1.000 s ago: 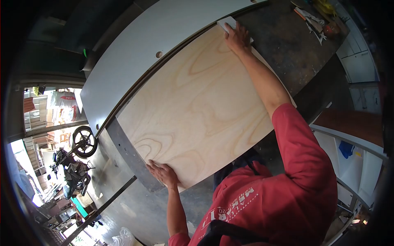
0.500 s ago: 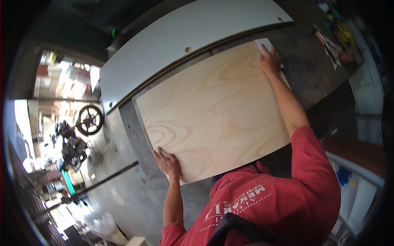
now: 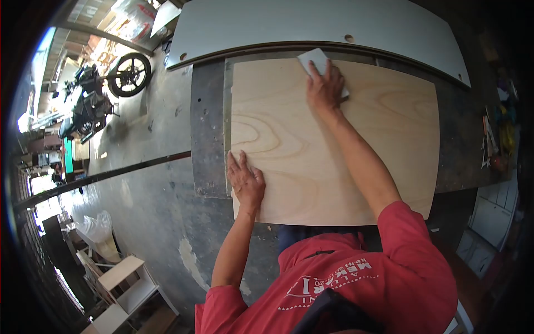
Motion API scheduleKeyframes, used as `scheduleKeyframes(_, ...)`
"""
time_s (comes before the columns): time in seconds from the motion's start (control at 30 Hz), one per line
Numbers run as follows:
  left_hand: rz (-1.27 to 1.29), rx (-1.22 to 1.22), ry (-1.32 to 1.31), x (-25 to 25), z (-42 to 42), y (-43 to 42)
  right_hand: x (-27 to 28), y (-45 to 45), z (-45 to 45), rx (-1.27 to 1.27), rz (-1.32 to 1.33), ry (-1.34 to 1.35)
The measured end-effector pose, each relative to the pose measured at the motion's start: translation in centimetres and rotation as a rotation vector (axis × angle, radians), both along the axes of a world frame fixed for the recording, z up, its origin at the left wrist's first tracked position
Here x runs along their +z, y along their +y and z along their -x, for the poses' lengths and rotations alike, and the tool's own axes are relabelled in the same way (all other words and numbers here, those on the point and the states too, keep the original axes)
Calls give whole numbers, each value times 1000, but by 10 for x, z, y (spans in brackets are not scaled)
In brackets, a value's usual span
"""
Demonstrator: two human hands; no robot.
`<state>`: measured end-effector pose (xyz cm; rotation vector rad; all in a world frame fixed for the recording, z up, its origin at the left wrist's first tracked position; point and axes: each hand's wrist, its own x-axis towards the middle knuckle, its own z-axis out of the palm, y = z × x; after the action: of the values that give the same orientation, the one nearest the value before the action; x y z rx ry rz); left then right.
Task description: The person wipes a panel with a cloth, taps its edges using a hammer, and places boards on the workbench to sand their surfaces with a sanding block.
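A light wooden panel with swirling grain lies flat on a dark worktable. My left hand rests on the panel's left edge, near its lower left corner, with the fingers spread and nothing held. Near the top edge of the panel, my right hand is over a flat whitish block, its fingers and thumb gripping it against the wood. Part of the block is hidden under the palm.
A long pale board with round holes lies beyond the panel. Tools and a yellow item are at the far right. A motorcycle stands at the upper left, a small shelf unit at the lower left.
The view has turned. My right hand has moved with the block from the panel's upper right corner leftward along the top edge. My left hand stays at the left edge.
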<state>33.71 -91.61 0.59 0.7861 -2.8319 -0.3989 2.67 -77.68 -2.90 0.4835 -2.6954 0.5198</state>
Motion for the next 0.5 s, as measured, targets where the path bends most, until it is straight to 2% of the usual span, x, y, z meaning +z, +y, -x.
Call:
scheduleKeyframes(0.23,-62,13,36,1,0,-6,4,-135,-21,188,-33,-5)
scheduleKeyframes(0.3,-56,30,29,0,-1,-7,9,-159,-24,352,-32,-45)
scheduleKeyframes(0.43,-64,13,76,-3,-3,-10,13,-166,-63,550,-43,-25)
scheduleKeyframes(0.5,-77,16,132,-5,-5,-11,21,-155,-97,572,-62,-60)
